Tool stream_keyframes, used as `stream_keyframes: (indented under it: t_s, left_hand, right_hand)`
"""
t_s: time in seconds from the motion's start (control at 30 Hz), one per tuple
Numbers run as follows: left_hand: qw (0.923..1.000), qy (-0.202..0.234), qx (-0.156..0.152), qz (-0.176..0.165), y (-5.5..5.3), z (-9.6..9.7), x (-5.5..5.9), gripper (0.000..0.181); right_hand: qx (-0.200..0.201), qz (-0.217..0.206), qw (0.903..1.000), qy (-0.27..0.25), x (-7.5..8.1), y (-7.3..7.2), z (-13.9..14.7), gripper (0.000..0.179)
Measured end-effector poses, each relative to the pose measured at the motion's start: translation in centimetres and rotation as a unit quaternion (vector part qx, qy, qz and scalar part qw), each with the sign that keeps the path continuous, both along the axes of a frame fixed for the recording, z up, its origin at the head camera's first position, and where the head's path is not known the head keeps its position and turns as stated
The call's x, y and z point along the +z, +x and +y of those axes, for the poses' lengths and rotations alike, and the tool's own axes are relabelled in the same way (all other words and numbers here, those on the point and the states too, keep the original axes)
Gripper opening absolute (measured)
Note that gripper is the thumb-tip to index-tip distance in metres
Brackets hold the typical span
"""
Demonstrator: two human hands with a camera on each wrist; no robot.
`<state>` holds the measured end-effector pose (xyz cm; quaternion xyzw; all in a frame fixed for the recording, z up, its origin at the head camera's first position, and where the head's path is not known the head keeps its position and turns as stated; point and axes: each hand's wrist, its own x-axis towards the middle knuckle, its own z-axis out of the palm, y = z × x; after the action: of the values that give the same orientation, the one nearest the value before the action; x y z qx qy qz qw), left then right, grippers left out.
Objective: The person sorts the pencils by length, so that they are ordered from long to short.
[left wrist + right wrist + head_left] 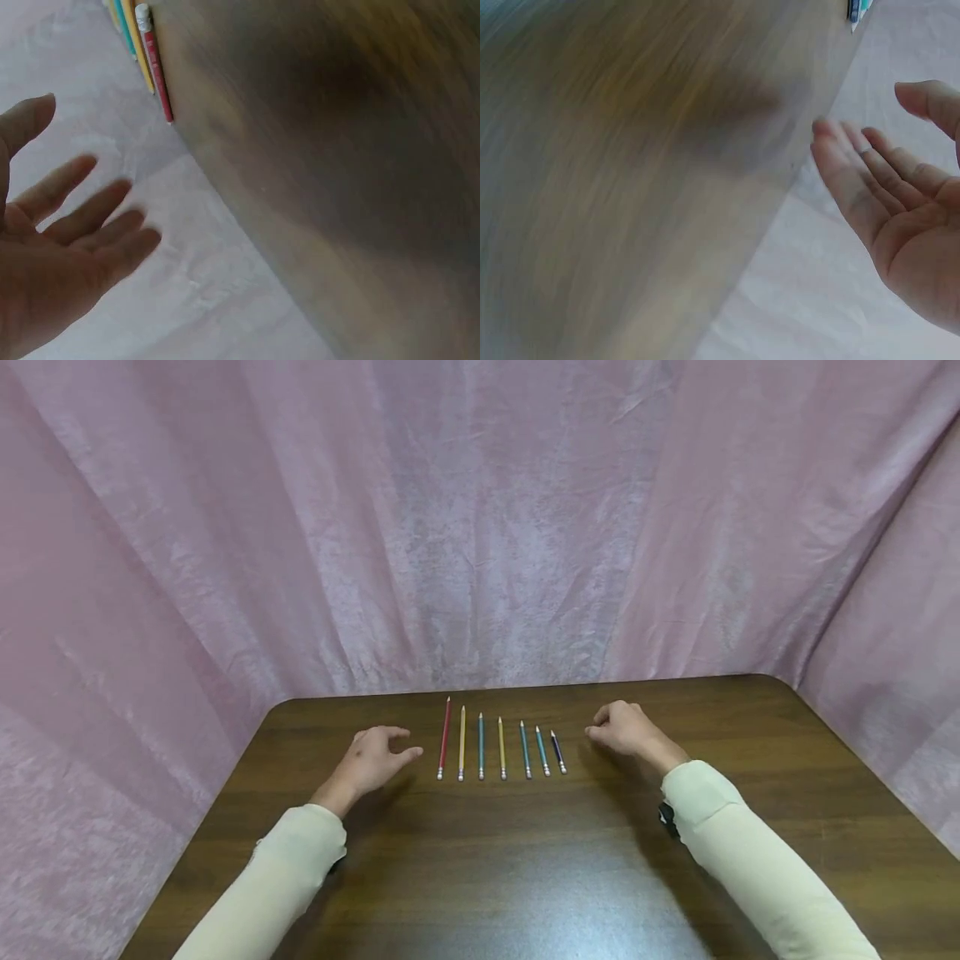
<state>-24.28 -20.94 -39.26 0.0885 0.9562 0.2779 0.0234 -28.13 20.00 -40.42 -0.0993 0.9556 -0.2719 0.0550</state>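
Note:
Several pencils lie side by side in a row on the table, erasers towards me, longest at left and shortest at right. The red pencil (pixel 444 739) is at the left end, beside a yellow pencil (pixel 462 743). A dark blue pencil (pixel 558 752) ends the row at right. My left hand (pixel 375 760) hovers left of the red pencil, thumb and fingers spread, holding nothing. Right of the dark blue pencil is my right hand (pixel 624 729), also holding nothing; the right wrist view shows its fingers loosely extended. Neither hand touches a pencil.
The brown wooden table (pixel 480 860) has its far edge just beyond the pencils. A pink curtain (pixel 480 527) hangs behind it and at both sides.

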Motion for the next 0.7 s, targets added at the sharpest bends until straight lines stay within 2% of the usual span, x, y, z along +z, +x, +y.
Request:
stream_keyframes:
  t_s: [0.07, 0.13, 0.23, 0.3, 0.43, 0.57, 0.7]
  left_hand:
    - [0.9995, -0.024, -0.016, 0.013, 0.1, 0.1, 0.1, 0.068]
    - [0.9973, -0.053, -0.032, 0.04, 0.1, 0.0, 0.3, 0.081]
    - [0.9899, -0.105, -0.051, 0.08, 0.1, -0.1, 0.6, 0.101]
    - [0.9851, -0.134, -0.054, 0.094, 0.2, -0.2, 0.8, 0.11]
    - [0.9795, -0.175, -0.056, 0.083, 0.5, -0.5, 1.2, 0.122]
    - [0.9745, -0.207, -0.055, 0.069, 0.9, -0.8, 1.3, 0.126]
    - [0.969, -0.232, -0.047, 0.071, 1.2, -1.1, 1.5, 0.13]
  right_hand:
    - [0.018, 0.032, 0.9985, 0.041, 0.2, 0.6, 0.6, 0.046]
    - [0.039, 0.048, 0.9956, 0.071, 0.4, 1.3, 1.1, 0.055]
    - [0.062, 0.069, 0.9897, 0.109, 0.6, 2.4, 1.3, 0.07]
    - [0.069, 0.082, 0.9859, 0.128, 0.7, 3.1, 1.4, 0.081]
    - [0.074, 0.105, 0.9787, 0.16, 0.9, 3.9, 1.4, 0.096]
    - [0.073, 0.122, 0.9743, 0.175, 1.1, 4.5, 1.5, 0.102]
    - [0.066, 0.134, 0.9716, 0.184, 1.3, 5.0, 1.8, 0.105]
